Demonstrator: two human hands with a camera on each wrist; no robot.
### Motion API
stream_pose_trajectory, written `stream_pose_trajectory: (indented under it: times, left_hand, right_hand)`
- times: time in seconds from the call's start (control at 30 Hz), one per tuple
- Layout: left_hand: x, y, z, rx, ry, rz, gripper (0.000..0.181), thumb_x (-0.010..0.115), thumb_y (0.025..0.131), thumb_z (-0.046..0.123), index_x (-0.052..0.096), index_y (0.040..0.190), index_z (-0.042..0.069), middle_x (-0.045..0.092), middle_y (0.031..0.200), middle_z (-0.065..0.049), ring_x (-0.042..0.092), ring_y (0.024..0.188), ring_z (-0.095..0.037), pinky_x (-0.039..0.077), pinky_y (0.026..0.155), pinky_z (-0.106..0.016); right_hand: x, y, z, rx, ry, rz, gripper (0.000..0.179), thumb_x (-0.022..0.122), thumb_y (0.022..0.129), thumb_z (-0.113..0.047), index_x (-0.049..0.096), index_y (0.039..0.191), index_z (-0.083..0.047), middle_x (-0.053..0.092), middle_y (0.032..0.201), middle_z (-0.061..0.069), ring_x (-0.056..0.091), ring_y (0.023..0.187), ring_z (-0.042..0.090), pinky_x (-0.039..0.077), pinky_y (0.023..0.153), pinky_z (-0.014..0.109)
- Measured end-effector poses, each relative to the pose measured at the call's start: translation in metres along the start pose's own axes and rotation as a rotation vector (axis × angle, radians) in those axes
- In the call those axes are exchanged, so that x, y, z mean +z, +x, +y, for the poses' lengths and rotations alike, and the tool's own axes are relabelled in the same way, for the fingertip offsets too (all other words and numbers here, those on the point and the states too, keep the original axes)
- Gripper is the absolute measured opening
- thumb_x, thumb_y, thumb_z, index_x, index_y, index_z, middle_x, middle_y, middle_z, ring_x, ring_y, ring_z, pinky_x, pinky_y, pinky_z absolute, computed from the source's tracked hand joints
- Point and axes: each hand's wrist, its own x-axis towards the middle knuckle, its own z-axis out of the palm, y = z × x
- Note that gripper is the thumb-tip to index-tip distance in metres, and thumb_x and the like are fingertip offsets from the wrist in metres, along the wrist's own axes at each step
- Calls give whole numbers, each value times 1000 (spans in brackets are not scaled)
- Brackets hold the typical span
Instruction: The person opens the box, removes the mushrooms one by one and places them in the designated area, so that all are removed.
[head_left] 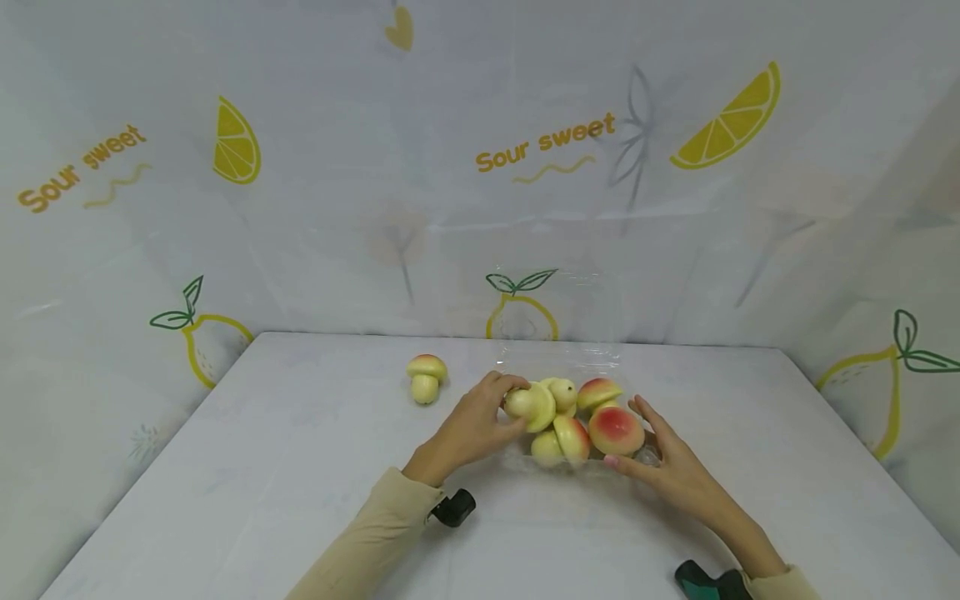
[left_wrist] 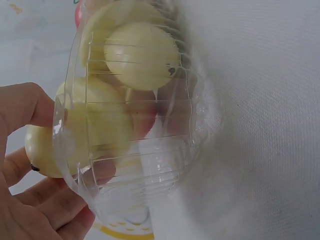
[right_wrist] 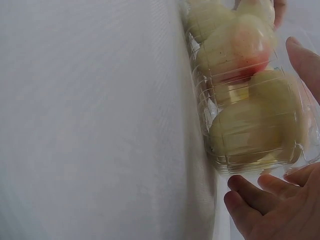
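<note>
A clear plastic box (left_wrist: 167,170) stands on the table with several toy mushrooms inside, yellow-green with red-tinted caps. Its transparent lid (head_left: 596,360) is raised at the back. My left hand (head_left: 474,423) is at the box's left side, thumb and fingers around the pale stem of a toy mushroom (head_left: 519,403) lying at that end. The right hand (head_left: 678,471) spreads around the box's right end, thumb by the near rim beside a red-capped toy mushroom (head_left: 617,430). In the right wrist view its fingers (right_wrist: 252,195) lie close against the box end; firm contact is unclear.
One more toy mushroom (head_left: 425,379) stands upright on the white table (head_left: 300,467), left of the box. A white printed sheet (head_left: 337,250) hangs behind the table's back edge. Dark wrist devices (head_left: 454,507) sit on both forearms.
</note>
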Motion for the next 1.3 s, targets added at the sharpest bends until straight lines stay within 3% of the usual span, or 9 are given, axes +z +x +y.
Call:
stream_pose_trajectory:
  times: [0.23,0.47,0.57,0.77,0.97,1.1,1.3]
  left_hand:
    - [3,-1,-3,19,8,-11,37,67,85,11,53,119,6,58,123,-8,56,103,-18,49,91,-33]
    - [3,0,-3,-15,8,-39,39,66,83,11,49,118,8,62,124,-8,50,85,-15,44,74,-25]
    - [3,0,-3,-33,-7,-59,44,66,84,11,47,123,8,61,129,-9,53,87,-16,45,75,-26]
    - [5,1,-2,-17,42,-97,67,65,83,10,42,146,11,53,138,-11,56,116,-21,48,97,-37]
    - [9,3,-1,-18,112,-101,70,67,80,11,44,146,14,48,136,-12,57,110,-24,49,93,-37]
    - [9,2,-1,-24,58,-81,66,68,78,7,45,140,11,52,133,-11,55,108,-21,48,91,-34]
    - [8,0,-4,-82,-76,-47,67,65,77,4,40,139,13,53,136,-8,54,111,-18,47,90,-32]
  right_hand:
    - [0,0,0,-3,1,0,102,74,89,-34,6,159,-3,21,162,23,52,130,42,38,100,70]
    - [0,0,-1,-11,0,1,102,74,89,-33,6,158,-2,21,162,24,52,130,43,39,100,69]
    - [0,0,-2,-11,-3,0,102,74,89,-33,6,158,-2,21,162,24,52,130,43,39,100,69]
    - [0,0,-1,-4,-8,3,102,74,89,-34,7,158,-3,22,162,23,53,129,43,39,99,69]
    - [0,0,-1,3,4,-1,102,74,89,-34,6,159,-3,21,162,23,51,131,43,38,101,69]
    - [0,0,-2,3,7,-2,102,74,89,-34,6,159,-3,20,162,23,50,132,44,39,101,68]
    - [0,0,-2,-4,5,0,102,74,89,-33,6,158,-2,21,162,24,52,130,43,40,100,67]
